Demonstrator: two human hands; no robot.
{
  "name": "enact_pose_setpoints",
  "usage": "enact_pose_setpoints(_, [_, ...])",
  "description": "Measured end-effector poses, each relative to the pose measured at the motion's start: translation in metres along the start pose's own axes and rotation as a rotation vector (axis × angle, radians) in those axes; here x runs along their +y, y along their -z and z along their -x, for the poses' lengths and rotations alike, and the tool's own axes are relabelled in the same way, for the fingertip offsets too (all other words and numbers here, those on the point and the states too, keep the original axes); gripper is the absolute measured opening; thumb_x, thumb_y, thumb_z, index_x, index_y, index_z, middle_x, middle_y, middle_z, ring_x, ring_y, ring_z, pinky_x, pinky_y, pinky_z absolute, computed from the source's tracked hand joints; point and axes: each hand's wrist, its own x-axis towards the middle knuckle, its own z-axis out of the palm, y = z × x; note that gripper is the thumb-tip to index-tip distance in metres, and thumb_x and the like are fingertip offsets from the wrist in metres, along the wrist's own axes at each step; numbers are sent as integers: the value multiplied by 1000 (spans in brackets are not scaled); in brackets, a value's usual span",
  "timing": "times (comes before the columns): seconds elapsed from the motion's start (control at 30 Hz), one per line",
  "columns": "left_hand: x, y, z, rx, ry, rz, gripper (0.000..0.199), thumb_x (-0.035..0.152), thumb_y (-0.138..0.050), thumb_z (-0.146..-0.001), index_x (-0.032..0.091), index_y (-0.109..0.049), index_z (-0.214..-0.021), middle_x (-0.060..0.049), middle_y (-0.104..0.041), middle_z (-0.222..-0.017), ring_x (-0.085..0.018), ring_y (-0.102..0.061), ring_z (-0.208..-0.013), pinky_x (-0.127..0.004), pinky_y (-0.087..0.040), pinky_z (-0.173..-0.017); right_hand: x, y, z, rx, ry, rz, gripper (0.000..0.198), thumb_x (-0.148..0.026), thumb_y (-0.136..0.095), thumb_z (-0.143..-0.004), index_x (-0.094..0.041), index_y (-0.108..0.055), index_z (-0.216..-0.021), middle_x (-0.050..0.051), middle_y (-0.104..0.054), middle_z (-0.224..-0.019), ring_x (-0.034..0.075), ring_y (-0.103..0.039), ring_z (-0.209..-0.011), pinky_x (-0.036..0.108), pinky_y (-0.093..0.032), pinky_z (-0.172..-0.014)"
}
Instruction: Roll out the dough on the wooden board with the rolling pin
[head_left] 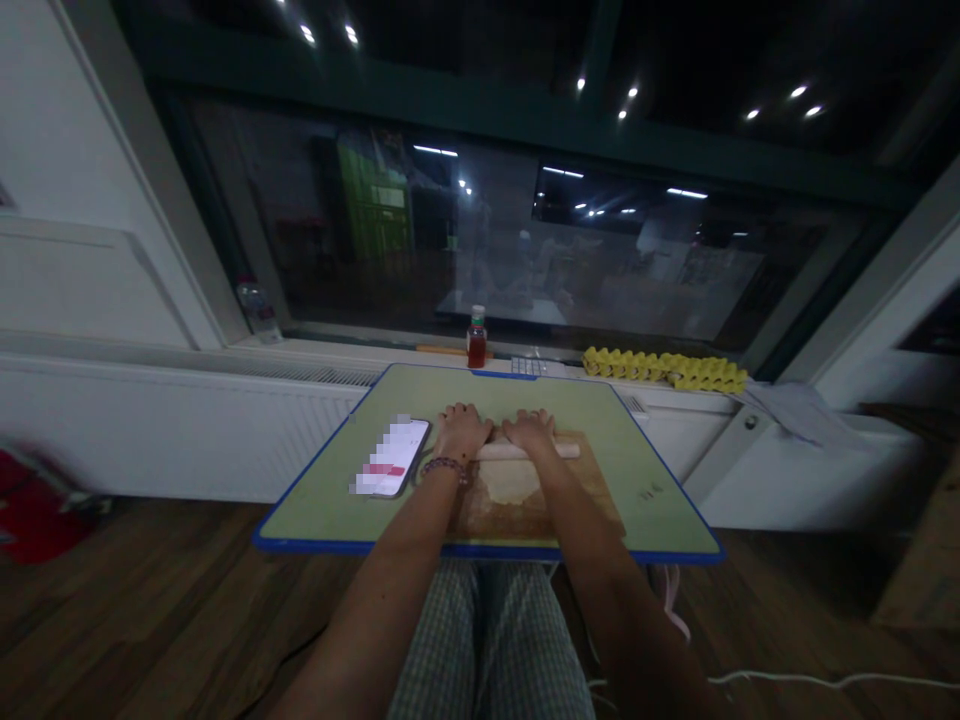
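A pale rolling pin [568,451] lies crosswise on a flattened sheet of dough [510,484]. My left hand [462,432], with a beaded bracelet at the wrist, is curled over the pin's left end. Further along the pin, my right hand [529,431] grips it from above, right of the middle. The far edge of the dough is hidden under the pin and hands. Beneath the dough is a brown wooden board [598,485], partly covered by my right forearm.
The board rests on a green table [307,510] with a blue rim. A lit phone [394,460] lies left of my left hand. On the windowsill stand a bottle of red liquid [476,340], yellow egg trays [660,368] and a clear bottle [259,312].
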Motion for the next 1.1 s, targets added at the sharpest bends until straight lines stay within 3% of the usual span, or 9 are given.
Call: enact_pose_setpoints(1.1, [1,6,6,-23,-14,1,41,43,-42,-88,15,-62,-111,-17,-59,-125,-30,-47,-119,-42,-35,-98,0,-7,-2,45,32,13,61,-49,-30,-91,-13,-46,-137,17,-44,-146,33,-24,-141,51,-14,-111])
